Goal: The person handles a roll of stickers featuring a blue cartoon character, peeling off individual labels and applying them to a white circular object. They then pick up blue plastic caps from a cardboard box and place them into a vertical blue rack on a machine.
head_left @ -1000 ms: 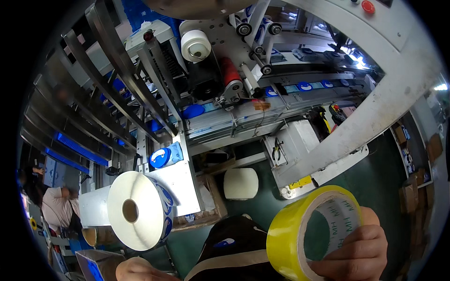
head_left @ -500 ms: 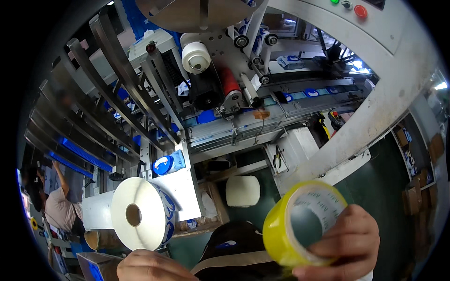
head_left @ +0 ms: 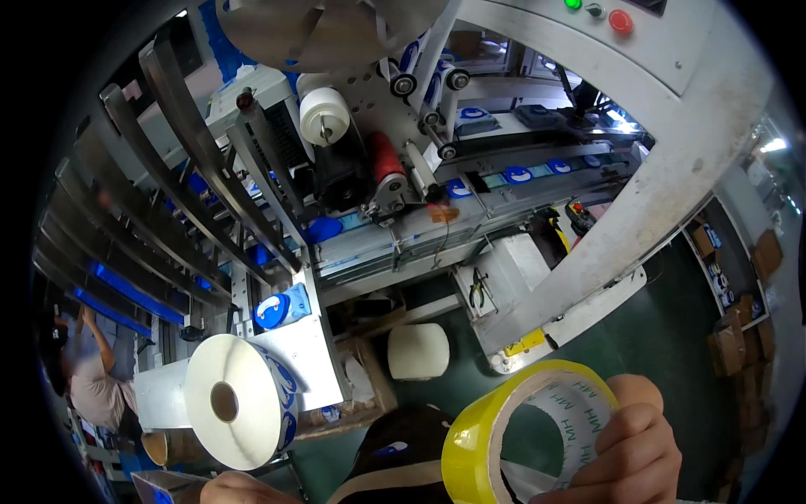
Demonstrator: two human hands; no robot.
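Observation:
In my right hand is a wide roll of yellow packing tape, tilted so its hollow core faces up toward me. My fingers curl over the right side of its cardboard rim. My left hand shows only its curled knuckles at the lower edge; whatever it grips, if anything, is out of sight. Just above it stands a large roll of white labels with blue printing along its side, at the metal table plate. A blue-lidded wipes pack lies behind it.
A labelling machine with a red roller and a conveyor of blue packs spans the back. Upright metal bars rise at left, with another person beyond. Below are a white stool, pliers and cardboard boxes.
My right hand has lowered and turned the tape roll, showing more of its inner core. My left hand has sunk further past the lower edge. The whole view has shifted slightly.

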